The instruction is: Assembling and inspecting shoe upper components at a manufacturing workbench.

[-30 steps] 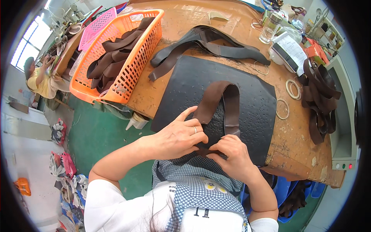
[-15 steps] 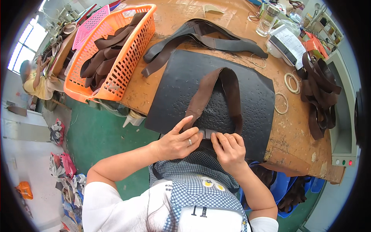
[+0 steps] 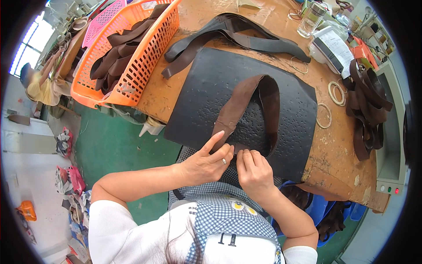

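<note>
- Two hands, left hand (image 3: 206,163) and right hand (image 3: 252,170), pinch the brown leather strap's (image 3: 246,103) ends.
- Strap loops across black mat (image 3: 211,83) on worktop (image 3: 329,145).

Strap (image 3: 246,105) ends under fingers (image 3: 228,152) (both hands)

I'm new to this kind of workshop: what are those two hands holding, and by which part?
Both hands, left hand and right hand, pinch the two ends of a looped brown leather strap at the near edge of the black mat.
</note>
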`<move>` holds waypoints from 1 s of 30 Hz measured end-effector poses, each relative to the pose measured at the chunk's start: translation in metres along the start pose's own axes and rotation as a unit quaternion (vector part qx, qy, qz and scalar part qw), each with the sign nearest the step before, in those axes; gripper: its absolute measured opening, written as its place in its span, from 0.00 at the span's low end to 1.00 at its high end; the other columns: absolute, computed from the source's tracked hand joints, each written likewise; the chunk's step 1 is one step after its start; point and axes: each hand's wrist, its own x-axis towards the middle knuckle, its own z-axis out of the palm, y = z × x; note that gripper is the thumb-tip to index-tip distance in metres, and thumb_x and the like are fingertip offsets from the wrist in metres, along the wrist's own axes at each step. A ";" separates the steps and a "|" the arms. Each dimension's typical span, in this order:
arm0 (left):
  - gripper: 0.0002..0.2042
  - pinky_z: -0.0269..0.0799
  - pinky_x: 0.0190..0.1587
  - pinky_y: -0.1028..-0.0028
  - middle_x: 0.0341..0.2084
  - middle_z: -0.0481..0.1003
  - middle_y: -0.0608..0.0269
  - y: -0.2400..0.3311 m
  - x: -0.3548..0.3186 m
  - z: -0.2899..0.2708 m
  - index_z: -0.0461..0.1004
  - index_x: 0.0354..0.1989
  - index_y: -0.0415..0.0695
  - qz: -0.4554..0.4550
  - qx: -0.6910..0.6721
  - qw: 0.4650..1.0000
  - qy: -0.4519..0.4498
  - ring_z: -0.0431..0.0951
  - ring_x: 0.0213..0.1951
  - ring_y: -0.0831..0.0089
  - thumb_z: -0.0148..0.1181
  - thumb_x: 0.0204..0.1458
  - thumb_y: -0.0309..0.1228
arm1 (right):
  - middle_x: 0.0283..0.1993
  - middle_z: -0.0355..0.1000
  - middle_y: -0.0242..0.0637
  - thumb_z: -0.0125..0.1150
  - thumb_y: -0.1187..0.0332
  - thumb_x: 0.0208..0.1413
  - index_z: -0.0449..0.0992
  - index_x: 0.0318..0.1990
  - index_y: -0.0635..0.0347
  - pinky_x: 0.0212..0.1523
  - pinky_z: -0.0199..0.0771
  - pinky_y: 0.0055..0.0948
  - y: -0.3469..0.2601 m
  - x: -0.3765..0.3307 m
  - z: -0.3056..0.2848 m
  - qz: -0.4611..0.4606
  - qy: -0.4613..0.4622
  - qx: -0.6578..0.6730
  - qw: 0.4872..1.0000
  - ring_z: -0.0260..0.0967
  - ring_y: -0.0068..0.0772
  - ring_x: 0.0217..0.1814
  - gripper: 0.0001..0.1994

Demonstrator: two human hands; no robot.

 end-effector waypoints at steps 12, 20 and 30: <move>0.18 0.60 0.69 0.48 0.38 0.74 0.64 0.000 0.001 0.000 0.81 0.41 0.34 -0.003 0.002 1.000 -0.001 0.72 0.46 0.72 0.59 0.40 0.29 | 0.35 0.76 0.40 0.68 0.80 0.40 0.80 0.37 0.68 0.33 0.77 0.29 0.003 -0.009 0.007 0.099 0.131 0.096 0.982 0.74 0.37 0.33 0.13; 0.18 0.60 0.68 0.47 0.38 0.74 0.65 0.001 -0.002 0.003 0.81 0.41 0.35 -0.020 -0.022 1.000 0.006 0.72 0.46 0.72 0.60 0.40 0.28 | 0.40 0.75 0.36 0.68 0.73 0.40 0.82 0.41 0.62 0.36 0.76 0.28 0.001 -0.013 0.008 0.049 0.090 0.043 0.994 0.73 0.34 0.40 0.15; 0.19 0.57 0.70 0.47 0.37 0.72 0.65 -0.001 -0.001 0.000 0.81 0.44 0.37 -0.038 -0.040 0.998 -0.009 0.73 0.46 0.72 0.60 0.42 0.29 | 0.42 0.76 0.36 0.67 0.72 0.40 0.82 0.43 0.64 0.39 0.77 0.30 0.004 -0.017 0.008 0.020 0.079 0.045 0.996 0.73 0.35 0.42 0.18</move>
